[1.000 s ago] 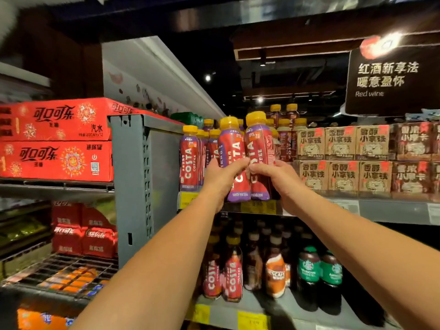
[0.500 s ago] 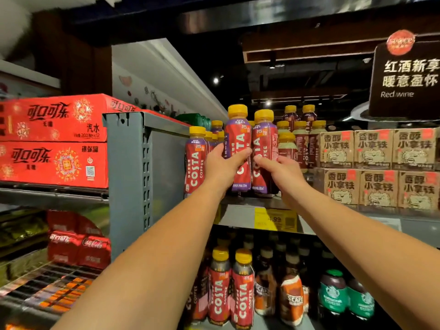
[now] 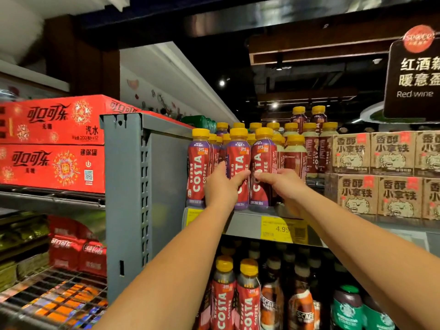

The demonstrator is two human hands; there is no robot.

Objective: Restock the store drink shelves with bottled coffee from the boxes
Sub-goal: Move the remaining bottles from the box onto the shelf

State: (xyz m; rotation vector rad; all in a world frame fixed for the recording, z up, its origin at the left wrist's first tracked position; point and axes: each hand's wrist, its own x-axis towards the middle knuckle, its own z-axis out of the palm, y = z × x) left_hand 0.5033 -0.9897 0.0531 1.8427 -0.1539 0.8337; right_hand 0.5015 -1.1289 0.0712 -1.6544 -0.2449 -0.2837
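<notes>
Two hands reached to the drink shelf (image 3: 245, 225) — the left hand (image 3: 220, 186) was curled round one Costa coffee bottle (image 3: 238, 160), the right hand (image 3: 284, 186) wrapped on the neighbouring bottle (image 3: 263, 160). Both btls stood upright at the front edge, just above & left of the yellow price tag (image 3: 283, 228). A third Costa btl (image 3: 198, 167) stood further left of the tag; brown latte cartons (image 3: 357, 194) were stacked up & right of it — red cola cases (image 3: 52, 144) far left.

COSTA COFFEE on bottles (image 3: 198, 172); 4.99 on yellow price tag (image 3: 282, 228); "Red wine" on hanging sign (image 3: 414, 94).
</notes>
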